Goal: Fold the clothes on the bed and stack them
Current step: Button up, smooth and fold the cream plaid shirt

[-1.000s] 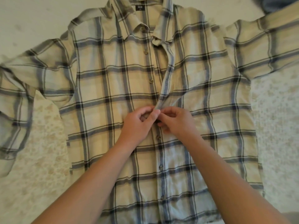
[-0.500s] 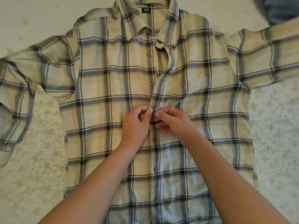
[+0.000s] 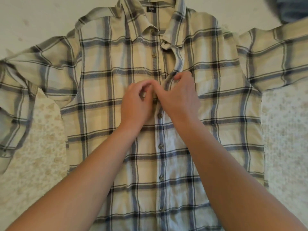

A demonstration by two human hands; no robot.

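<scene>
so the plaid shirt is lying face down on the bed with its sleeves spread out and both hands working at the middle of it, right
Not quite: the plaid shirt lies face up, not face down. The head view shows its button placket, collar and neck label on top. The rest holds: the sleeves are spread out on the bed, and the left hand and right hand are both working at the middle of it, at the placket.

Two bare forearms reach in from the lower edge, sleeveless to the frame's limit; left hand (image 3: pixel 135 104) and right hand (image 3: pixel 180 95) wear no rings, watch or gloves.

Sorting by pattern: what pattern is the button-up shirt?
Cream button-up shirt: grey-and-black plaid, clearest in head view.
</scene>
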